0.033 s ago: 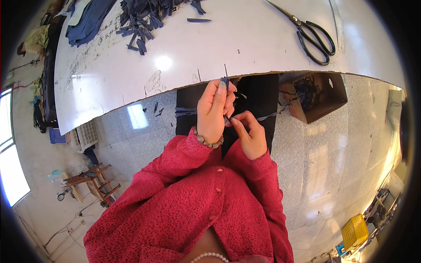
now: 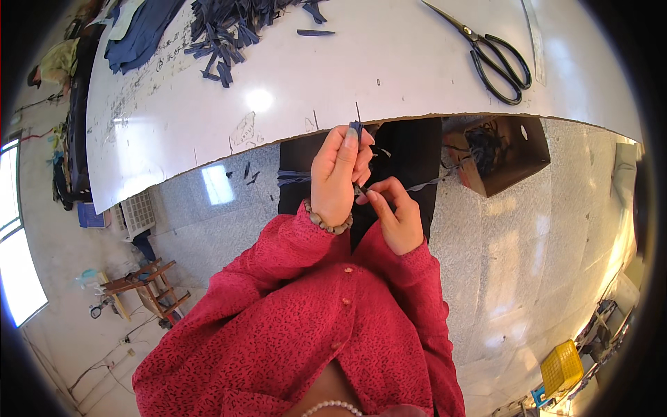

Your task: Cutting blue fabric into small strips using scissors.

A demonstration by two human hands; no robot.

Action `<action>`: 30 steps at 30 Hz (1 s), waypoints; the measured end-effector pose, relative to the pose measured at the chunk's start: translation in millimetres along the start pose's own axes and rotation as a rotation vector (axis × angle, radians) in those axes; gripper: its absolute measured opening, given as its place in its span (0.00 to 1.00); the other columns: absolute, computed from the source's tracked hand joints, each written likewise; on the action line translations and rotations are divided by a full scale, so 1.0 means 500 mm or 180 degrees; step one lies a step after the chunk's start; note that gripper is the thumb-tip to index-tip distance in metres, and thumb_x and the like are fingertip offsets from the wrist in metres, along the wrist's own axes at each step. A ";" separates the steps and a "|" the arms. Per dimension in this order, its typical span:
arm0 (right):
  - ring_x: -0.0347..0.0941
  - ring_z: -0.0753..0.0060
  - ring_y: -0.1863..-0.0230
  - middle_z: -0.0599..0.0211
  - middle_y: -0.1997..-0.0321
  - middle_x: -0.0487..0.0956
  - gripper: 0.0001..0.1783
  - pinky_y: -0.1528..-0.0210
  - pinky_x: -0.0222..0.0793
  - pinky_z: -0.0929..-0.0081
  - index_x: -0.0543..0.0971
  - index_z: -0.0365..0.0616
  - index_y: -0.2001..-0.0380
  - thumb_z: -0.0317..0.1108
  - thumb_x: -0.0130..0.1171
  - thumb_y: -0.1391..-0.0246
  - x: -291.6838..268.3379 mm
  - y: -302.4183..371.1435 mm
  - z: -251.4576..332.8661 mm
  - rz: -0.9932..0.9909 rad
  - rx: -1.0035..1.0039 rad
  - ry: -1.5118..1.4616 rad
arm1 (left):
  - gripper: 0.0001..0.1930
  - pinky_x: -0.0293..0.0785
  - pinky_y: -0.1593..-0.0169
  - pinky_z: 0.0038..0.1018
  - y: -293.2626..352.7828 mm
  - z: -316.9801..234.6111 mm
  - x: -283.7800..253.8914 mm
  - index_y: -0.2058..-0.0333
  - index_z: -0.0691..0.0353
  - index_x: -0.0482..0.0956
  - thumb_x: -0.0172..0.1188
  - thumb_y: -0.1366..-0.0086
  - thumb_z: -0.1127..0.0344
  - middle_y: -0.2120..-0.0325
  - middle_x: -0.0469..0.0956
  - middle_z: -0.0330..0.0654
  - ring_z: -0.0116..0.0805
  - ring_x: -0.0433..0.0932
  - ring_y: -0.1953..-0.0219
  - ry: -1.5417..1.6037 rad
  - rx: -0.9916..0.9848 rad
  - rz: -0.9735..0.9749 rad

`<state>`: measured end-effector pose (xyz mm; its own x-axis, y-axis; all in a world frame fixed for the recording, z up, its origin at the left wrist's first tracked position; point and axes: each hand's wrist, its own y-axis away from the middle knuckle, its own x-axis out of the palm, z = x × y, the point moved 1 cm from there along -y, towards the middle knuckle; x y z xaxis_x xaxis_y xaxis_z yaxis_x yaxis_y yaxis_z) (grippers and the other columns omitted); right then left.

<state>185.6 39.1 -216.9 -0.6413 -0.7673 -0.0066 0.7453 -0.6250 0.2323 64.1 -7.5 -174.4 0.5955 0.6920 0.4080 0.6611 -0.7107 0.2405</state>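
My left hand (image 2: 335, 170) is raised just in front of the table edge, its thumb pressed against its fingers. Between them is a small bundle of dark blue fabric strips (image 2: 356, 128), with one end poking out at the top. Lower and to the right, my right hand (image 2: 394, 219) has its thumb and index finger pinched together below the left fingers. They grip a small dark end (image 2: 360, 190); whether it belongs to the same bundle, I cannot tell. Both hands are over my dark-clad lap, where more bluish strips (image 2: 295, 176) lie across.
On the white table (image 2: 389, 76) are black-handled scissors (image 2: 486, 52), a heap of dark blue strips (image 2: 226, 31), one loose strip (image 2: 315, 32) and folded dark cloth (image 2: 142, 35). An open cardboard box (image 2: 517, 156) with dark scraps stands on the floor at right. A wooden stool (image 2: 149, 285) is at left.
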 end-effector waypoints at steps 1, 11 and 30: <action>0.76 0.68 0.73 0.60 0.76 0.77 0.07 0.69 0.67 0.77 0.74 0.39 0.68 0.32 0.57 0.45 -0.002 0.006 0.001 0.0082 0.0112 -0.0451 | 0.11 0.55 0.78 0.15 -0.006 -0.001 0.004 0.64 0.62 0.68 0.40 0.28 0.62 0.83 0.59 0.30 0.16 0.54 0.82 0.0157 -0.0052 -0.0092; 0.74 0.63 0.76 0.62 0.78 0.75 0.06 0.72 0.68 0.74 0.74 0.41 0.68 0.31 0.58 0.46 0.013 -0.006 0.027 0.0768 -0.1025 0.0527 | 0.09 0.44 0.86 0.17 -0.024 -0.223 -0.214 0.64 0.62 0.68 0.42 0.28 0.64 0.85 0.55 0.29 0.17 0.47 0.88 0.0804 0.0238 -0.0574; 0.74 0.64 0.78 0.62 0.81 0.73 0.05 0.74 0.67 0.72 0.74 0.41 0.70 0.30 0.56 0.45 -0.069 -0.008 -0.088 0.0653 -0.0820 0.1494 | 0.11 0.43 0.85 0.18 0.073 -0.427 -0.594 0.66 0.61 0.69 0.48 0.30 0.60 0.86 0.55 0.28 0.17 0.46 0.88 -0.0544 0.1176 -0.2138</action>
<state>212.7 61.8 -260.6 -0.3730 -0.8216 -0.4311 0.9041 -0.4263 0.0302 -186.2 -266.0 -98.7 0.0565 0.9898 0.1305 0.9956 -0.0656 0.0669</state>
